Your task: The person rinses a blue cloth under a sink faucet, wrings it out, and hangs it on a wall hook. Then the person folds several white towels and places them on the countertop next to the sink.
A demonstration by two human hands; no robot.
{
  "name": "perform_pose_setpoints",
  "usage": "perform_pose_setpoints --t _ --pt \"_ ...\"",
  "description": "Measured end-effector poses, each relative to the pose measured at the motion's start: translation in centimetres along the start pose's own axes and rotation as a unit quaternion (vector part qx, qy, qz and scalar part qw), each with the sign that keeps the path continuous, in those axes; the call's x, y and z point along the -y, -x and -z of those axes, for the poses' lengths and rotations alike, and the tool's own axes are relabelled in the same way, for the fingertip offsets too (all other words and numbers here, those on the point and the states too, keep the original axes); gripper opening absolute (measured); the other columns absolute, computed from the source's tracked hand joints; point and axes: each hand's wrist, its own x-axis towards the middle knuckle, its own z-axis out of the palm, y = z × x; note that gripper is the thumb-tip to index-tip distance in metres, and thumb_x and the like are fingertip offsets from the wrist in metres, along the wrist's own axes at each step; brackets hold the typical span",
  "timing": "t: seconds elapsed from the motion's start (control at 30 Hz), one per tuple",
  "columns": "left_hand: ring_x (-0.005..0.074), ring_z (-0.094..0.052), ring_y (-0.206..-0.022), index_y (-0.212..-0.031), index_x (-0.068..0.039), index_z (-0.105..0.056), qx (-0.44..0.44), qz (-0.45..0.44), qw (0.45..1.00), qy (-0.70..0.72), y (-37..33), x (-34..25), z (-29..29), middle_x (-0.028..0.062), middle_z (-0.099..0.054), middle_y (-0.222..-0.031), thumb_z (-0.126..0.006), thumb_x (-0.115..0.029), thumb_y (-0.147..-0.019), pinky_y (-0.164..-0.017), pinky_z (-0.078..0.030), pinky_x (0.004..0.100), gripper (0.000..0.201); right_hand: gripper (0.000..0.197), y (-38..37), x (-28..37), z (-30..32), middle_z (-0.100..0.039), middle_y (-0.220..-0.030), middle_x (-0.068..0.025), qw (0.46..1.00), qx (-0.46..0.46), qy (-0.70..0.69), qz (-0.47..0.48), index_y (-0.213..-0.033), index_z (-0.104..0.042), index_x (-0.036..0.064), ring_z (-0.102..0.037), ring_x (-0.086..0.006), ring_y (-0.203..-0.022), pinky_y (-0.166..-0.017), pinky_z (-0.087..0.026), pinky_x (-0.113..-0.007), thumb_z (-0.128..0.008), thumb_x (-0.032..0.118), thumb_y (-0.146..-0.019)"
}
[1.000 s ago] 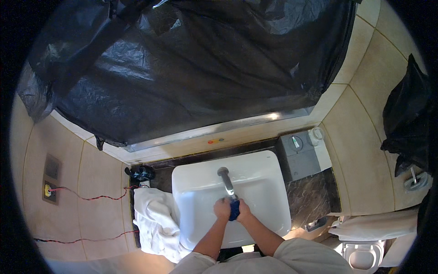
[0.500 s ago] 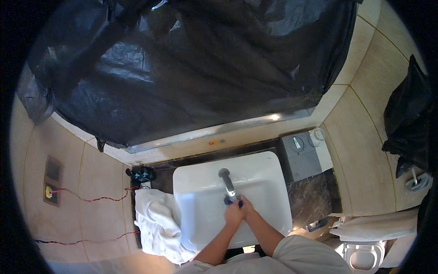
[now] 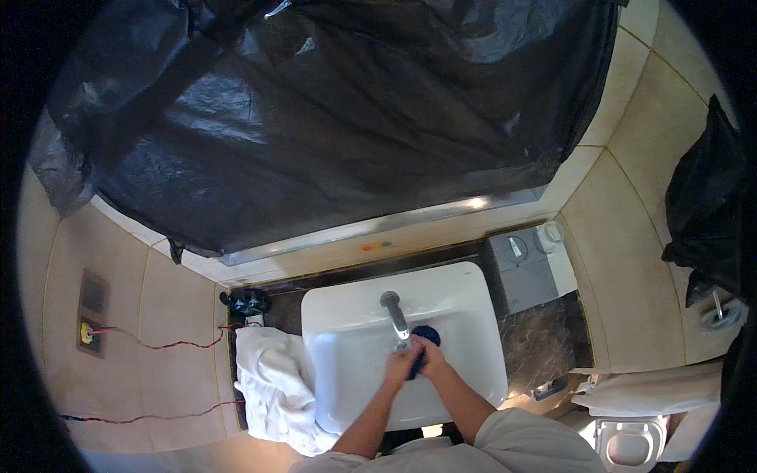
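Over the white sink basin (image 3: 347, 315), my left hand (image 3: 400, 366) and my right hand (image 3: 433, 359) are close together below the chrome faucet (image 3: 395, 311). Both are closed on a dark blue cloth (image 3: 426, 334). One rounded part of it stands out beyond my right fingers, and a darker strip shows between the palms. What kind of cloth it is cannot be made out. A pale, clear patch under the spout looks like water falling by my left fingers. My fingertips are partly hidden behind each other and the cloth.
Left of the sink lies a crumpled white towel (image 3: 272, 386), with a dark object (image 3: 246, 300) behind it. A grey box (image 3: 520, 272) and white jar (image 3: 550, 234) stand right. Red-black wires (image 3: 162, 344) cross the left wall. Black plastic sheeting (image 3: 355, 118) hangs ahead.
The dark blue cloth was mostly covered by my hands and now spreads out past the right fingers. Both hands have shifted slightly nearer to me, and more cloth shows between them.
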Motion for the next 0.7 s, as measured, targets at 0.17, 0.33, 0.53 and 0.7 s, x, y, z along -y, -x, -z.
perform_pose_setpoints --t 0.17,0.33,0.53,0.7 --pt "0.0371 -0.062 -0.068 -0.077 -0.002 -0.067 -0.041 -0.177 0.908 -0.376 3.7 -3.5 -3.8 0.021 -0.064 -0.075 -0.051 -0.039 -0.083 -0.064 -0.048 0.0462 0.04 0.031 -2.7 -0.6 3.3 -0.061 -0.075 -0.0064 0.988 0.034 0.146 0.03 -0.087 -0.06 0.0086 -0.06 -0.0235 -0.066 -0.064 -0.05 -0.04 -0.053 0.039 -0.088" --pt "0.0382 -0.062 -0.074 -0.083 -0.004 -0.067 -0.15 0.004 0.922 -0.358 -0.2 -2.0 -0.8 0.0224 -0.064 -0.079 -0.046 -0.043 -0.087 -0.068 -0.049 0.0467 0.045 0.029 0.4 -2.5 -0.9 -0.059 -0.08 -0.0062 0.999 0.0 -0.001 0.048 -0.092 -0.056 0.0066 -0.059 -0.0217 -0.078 -0.073 -0.05 -0.037 -0.053 0.035 -0.088" --pt "0.0303 -0.059 -0.098 -0.102 -0.001 -0.062 0.004 0.153 0.977 0.146 -6.2 8.7 3.8 0.0192 -0.063 -0.102 -0.035 -0.054 -0.092 -0.085 -0.044 0.0406 0.06 0.02 7.2 -0.4 -7.3 -0.055 -0.07 -0.0013 0.975 -0.021 0.218 0.023 -0.071 -0.054 0.0119 -0.055 -0.0165 -0.064 -0.06 -0.047 -0.029 -0.058 0.028 -0.083" --pt "0.0216 -0.059 -0.089 -0.112 -0.008 -0.053 0.115 0.096 0.863 0.483 -4.8 5.5 4.7 0.0076 -0.061 -0.099 -0.054 -0.038 -0.09 -0.082 -0.047 0.0342 0.037 0.015 9.7 2.0 -8.4 -0.06 -0.086 -0.0016 0.953 0.082 0.287 0.043 -0.083 -0.063 0.0098 -0.053 -0.0139 -0.087 -0.08 -0.042 -0.027 -0.059 0.024 -0.08"
